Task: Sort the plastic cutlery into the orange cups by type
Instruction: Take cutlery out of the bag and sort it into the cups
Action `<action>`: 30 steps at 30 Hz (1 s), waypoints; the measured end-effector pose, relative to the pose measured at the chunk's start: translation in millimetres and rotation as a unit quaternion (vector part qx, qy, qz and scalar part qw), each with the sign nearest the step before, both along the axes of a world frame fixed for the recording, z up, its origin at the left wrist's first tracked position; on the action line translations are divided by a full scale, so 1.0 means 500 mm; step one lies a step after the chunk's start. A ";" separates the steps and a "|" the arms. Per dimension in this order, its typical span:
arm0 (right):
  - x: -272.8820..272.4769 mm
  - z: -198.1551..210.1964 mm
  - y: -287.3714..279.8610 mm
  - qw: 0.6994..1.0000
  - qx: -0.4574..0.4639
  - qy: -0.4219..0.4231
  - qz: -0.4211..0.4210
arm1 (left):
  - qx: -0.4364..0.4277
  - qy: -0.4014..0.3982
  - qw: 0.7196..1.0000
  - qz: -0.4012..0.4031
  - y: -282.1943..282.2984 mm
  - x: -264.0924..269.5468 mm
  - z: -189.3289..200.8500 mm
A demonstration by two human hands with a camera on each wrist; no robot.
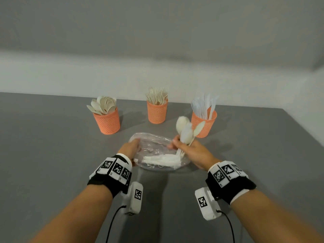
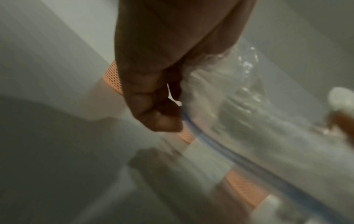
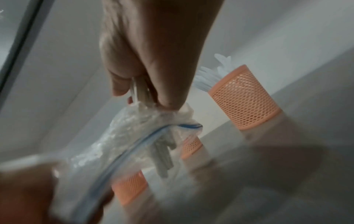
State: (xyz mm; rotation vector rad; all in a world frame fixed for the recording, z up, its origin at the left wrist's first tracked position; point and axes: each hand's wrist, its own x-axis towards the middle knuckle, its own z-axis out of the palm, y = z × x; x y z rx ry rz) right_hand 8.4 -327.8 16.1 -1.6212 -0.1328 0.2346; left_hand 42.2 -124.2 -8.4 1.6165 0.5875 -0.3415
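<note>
Three orange mesh cups stand in a row on the grey table: the left cup point(image 1: 107, 122) holds spoons, the middle cup point(image 1: 157, 111) holds forks, the right cup point(image 1: 203, 124) holds knives. A clear zip bag point(image 1: 156, 148) with white cutlery point(image 1: 161, 160) inside lies in front of them. My left hand point(image 1: 130, 146) grips the bag's left edge by the blue zip point(image 2: 191, 125). My right hand point(image 1: 189, 149) grips a bunch of white spoons point(image 1: 185, 130) by the handles point(image 3: 140, 92), bowls up, just above the bag's opening.
The table point(image 1: 52, 155) ends at a light wall behind the cups and at an edge on the right. In the right wrist view the knife cup point(image 3: 243, 97) stands beyond the bag point(image 3: 122, 136).
</note>
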 end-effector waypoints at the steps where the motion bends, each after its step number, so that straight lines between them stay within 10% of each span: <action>1: 0.009 0.005 -0.003 0.998 0.047 -0.004 -0.031 | 0.041 0.001 0.999 -0.014 0.005 0.000 -0.006; 9: 0.043 0.080 -0.003 0.958 0.253 -0.012 -0.132 | 0.258 0.019 0.966 -0.032 0.058 0.009 -0.053; 13: 0.046 0.083 0.011 0.965 0.245 0.026 -0.085 | 0.332 -0.166 0.929 -0.009 0.053 0.001 -0.003; 16: 0.043 0.080 0.040 0.965 0.254 0.058 -0.033 | 0.161 -0.262 0.942 -0.137 0.005 -0.012 0.070; 20: 0.039 0.085 0.079 0.977 0.207 0.054 -0.021 | -0.112 -0.179 0.927 -0.310 -0.050 -0.029 0.113; 30: 0.059 0.093 0.093 0.987 0.007 0.103 0.120 | -0.263 -0.159 0.886 -0.346 -0.041 -0.009 0.106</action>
